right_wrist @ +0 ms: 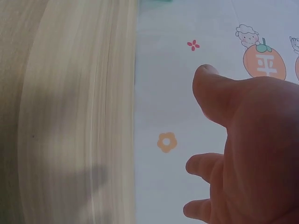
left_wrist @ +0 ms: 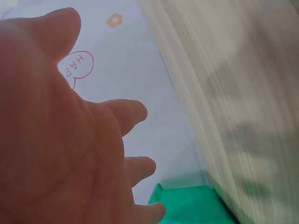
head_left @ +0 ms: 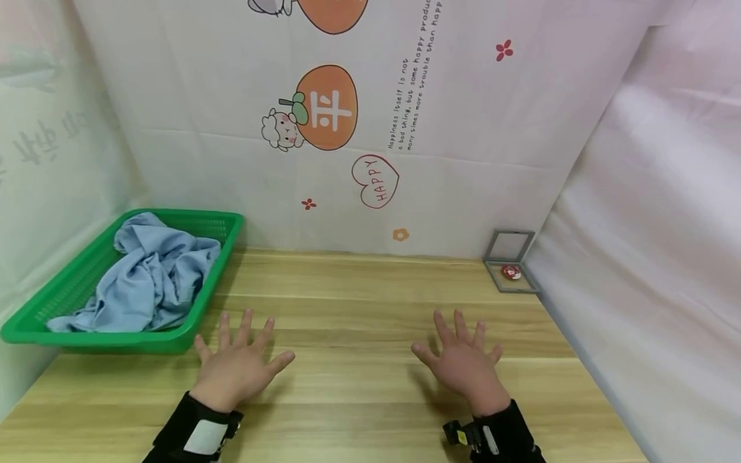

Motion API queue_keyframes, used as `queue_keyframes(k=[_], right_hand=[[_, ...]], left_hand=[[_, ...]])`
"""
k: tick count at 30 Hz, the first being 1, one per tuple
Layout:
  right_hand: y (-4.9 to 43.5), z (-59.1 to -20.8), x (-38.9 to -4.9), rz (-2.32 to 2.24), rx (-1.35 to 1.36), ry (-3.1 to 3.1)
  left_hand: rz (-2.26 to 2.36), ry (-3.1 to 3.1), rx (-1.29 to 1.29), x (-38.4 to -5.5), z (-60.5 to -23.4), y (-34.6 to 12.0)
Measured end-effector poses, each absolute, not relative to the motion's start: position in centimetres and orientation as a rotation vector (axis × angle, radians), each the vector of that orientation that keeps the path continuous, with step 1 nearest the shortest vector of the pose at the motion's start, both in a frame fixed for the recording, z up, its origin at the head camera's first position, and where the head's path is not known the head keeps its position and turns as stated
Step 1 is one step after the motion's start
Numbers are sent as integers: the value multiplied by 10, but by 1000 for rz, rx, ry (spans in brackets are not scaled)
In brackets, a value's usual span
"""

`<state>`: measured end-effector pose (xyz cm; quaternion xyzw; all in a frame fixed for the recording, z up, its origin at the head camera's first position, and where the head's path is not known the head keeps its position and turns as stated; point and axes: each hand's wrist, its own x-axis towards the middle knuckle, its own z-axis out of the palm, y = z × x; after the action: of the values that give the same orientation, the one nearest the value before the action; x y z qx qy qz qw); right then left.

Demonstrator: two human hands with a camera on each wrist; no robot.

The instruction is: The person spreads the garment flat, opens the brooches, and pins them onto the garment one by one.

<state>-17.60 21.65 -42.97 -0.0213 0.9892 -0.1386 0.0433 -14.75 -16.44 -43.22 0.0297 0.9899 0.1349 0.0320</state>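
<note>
Fingers spread, my left hand (head_left: pixel 234 373) hovers palm down over the wooden table, just right of a green basket (head_left: pixel 199 315). A crumpled light blue cloth (head_left: pixel 150 276) lies in that basket. My right hand (head_left: pixel 466 366) is likewise spread over the table on the right side, holding nothing. In the left wrist view the left palm (left_wrist: pixel 60 140) and spread fingers show, with a corner of the green basket (left_wrist: pixel 191 200) below them. The right wrist view shows the right hand (right_wrist: pixel 261 149) with its thumb and two fingers apart from the table.
At the table's far right corner stands an opened grey-framed clear case (head_left: pixel 509 244) with a small red round item (head_left: pixel 511 272) in its lower half. A printed white curtain (head_left: pixel 463 193) closes off the back, and white sheets hang on both sides of the wooden table (head_left: pixel 347 386).
</note>
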Motion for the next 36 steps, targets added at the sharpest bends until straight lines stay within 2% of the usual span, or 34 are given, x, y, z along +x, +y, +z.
queue_keyframes(k=[13, 22, 27, 36], right_hand=[[215, -433, -179, -415, -61, 3029], [217, -432, -174, -407, -34, 3003], [218, -432, -173, -425, -38, 3004], [221, -436, -167, -431, -24, 2986]], left_hand=[[378, 3048, 87, -145, -431, -167], [117, 3230, 274, -131, -387, -171], [46, 3240, 203, -142, -359, -201], [133, 3328, 144, -190, -338, -284]])
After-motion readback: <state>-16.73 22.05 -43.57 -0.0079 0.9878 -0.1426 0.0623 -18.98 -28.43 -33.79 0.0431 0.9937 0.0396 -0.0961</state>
